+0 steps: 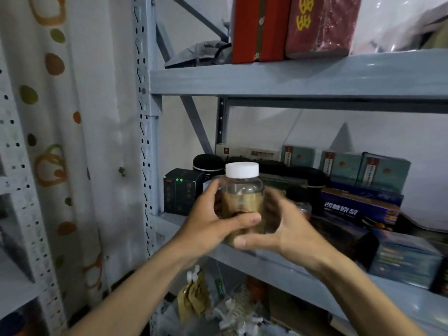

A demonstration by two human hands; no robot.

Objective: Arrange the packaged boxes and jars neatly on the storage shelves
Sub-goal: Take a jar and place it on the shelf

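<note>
A clear plastic jar [243, 190] with a white screw cap and a tan label stands upright in front of the middle shelf [303, 280]. My left hand [208, 226] grips its left side, thumb across the front. My right hand [283, 229] curls round its right side and base, slightly blurred. Behind the jar on the shelf stand a black box [181, 192], black round tins [207, 163] and teal boxes [385, 169]. To the right lie a dark blue box [358, 209] and a blue-green box [407, 263].
The upper shelf [291, 78] carries a red box [259, 27] and a dark red box [320, 25]. A perforated grey upright [145, 117] frames the rack's left side. A spotted curtain [60, 117] hangs at left. Pouches and packets [194, 294] lie on the lower level.
</note>
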